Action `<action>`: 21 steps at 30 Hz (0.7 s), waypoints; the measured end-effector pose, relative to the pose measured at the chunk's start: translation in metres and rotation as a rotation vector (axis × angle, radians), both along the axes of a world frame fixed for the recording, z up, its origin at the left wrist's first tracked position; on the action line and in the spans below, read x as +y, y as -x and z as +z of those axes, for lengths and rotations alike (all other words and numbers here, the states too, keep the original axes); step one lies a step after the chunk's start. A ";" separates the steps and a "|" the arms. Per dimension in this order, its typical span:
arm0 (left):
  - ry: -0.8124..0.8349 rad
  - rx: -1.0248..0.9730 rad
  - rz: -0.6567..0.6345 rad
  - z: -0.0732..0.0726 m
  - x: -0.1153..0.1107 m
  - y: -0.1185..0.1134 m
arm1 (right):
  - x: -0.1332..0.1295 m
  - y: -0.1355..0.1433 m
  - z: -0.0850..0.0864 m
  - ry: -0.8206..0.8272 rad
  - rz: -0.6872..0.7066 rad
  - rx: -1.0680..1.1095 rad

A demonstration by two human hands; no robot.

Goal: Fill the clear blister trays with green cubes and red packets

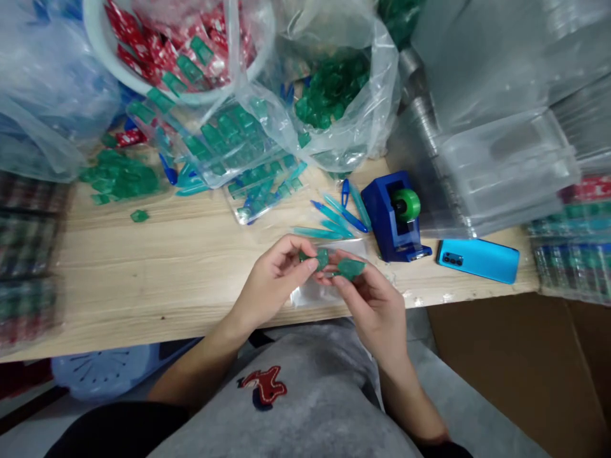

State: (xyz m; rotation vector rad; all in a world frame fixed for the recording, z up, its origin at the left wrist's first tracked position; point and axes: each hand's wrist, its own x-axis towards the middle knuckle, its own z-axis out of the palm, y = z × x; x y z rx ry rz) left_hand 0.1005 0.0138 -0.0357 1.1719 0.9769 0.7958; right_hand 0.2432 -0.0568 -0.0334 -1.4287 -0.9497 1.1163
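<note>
Over the table's front edge, my left hand (281, 270) pinches a small green translucent piece (322, 257) between thumb and fingers. My right hand (375, 299) is closed on another green piece (351, 268), with its thumb below it. The two hands nearly meet. Beneath them a clear plastic bag (312, 294) lies flat on the wooden table (191, 267). Just beyond the fingers are several light-blue and dark-blue pen-shaped pieces (334, 219).
A blue tape dispenser (389, 219) and a blue phone (478, 261) are at the right. Behind stand a white tub (100, 44) of red packets, a plastic bag (382, 95) of green pieces and clear trays (510, 165). A green pile (121, 175) lies left.
</note>
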 end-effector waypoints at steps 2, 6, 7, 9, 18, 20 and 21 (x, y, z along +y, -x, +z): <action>0.046 0.008 -0.002 -0.008 -0.001 0.004 | -0.002 0.002 -0.003 0.005 0.060 -0.171; 0.066 0.026 -0.079 -0.014 -0.007 0.012 | -0.004 0.002 -0.013 -0.044 0.129 -0.350; 0.070 0.013 -0.095 -0.015 -0.008 0.013 | -0.004 0.001 -0.015 -0.059 0.127 -0.373; 0.064 -0.006 -0.100 -0.015 -0.009 0.015 | -0.004 0.000 -0.018 -0.094 0.116 -0.418; -0.342 0.159 -0.074 -0.006 -0.016 0.016 | -0.006 0.007 -0.002 -0.249 0.080 -0.601; -0.374 0.175 -0.101 -0.002 -0.016 0.016 | -0.006 0.007 0.004 -0.263 0.116 -0.602; -0.380 0.179 -0.109 0.000 -0.015 0.017 | -0.006 0.006 0.006 -0.259 0.135 -0.568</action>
